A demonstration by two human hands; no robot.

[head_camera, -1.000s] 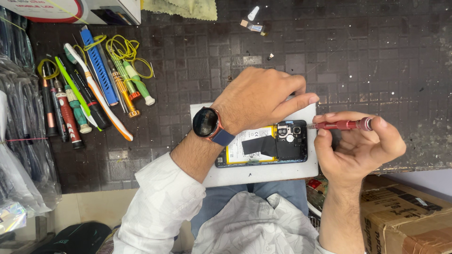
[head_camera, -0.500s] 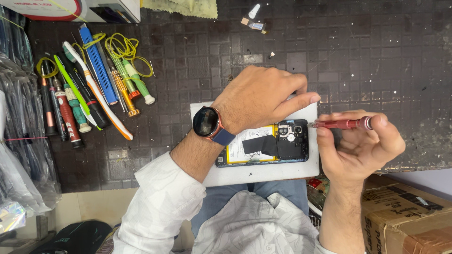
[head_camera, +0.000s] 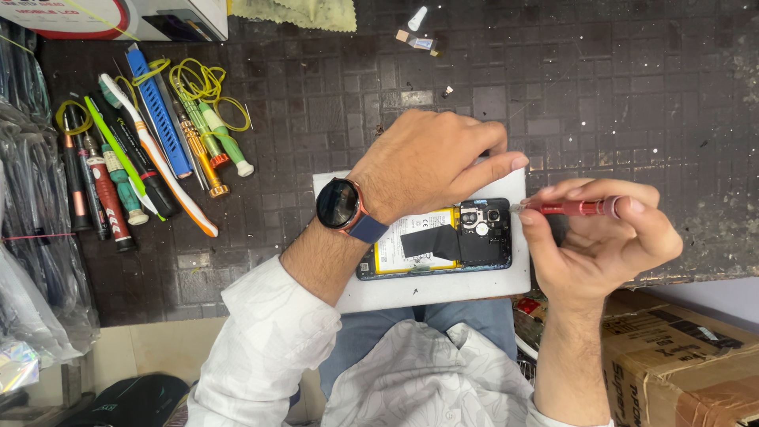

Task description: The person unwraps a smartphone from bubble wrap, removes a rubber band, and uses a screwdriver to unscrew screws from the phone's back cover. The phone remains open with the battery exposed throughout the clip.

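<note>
1. An opened smartphone point(head_camera: 443, 241) with its back cover removed is seen lying flat on a white work pad point(head_camera: 431, 289) at the near edge of the dark tiled bench point(head_camera: 617, 95). A yellow-labelled battery, black tape and the camera module are exposed.

2. The phone is judged to be light, thin and stiff, but fragile where it is open; the battery and the small camera parts should not be pressed. Hold is best taken along the outer frame edges.

3. The left hand point(head_camera: 431, 162) is laid palm-down over the phone's upper edge, fingers curled and the index finger stretched toward the camera corner, so the phone is pinned to the pad. A dark round watch point(head_camera: 338, 204) is worn on that wrist.

4. The right hand point(head_camera: 601, 237) is closed around a slim red screwdriver point(head_camera: 573, 207), held level, its tip brought just beside the camera corner. Whether the tip touches a screw cannot be told.

5. Farther left, a row of screwdrivers and pry tools point(head_camera: 150, 150) is laid out well apart from the phone. A cardboard box point(head_camera: 680, 356) is seen at lower right.
</note>
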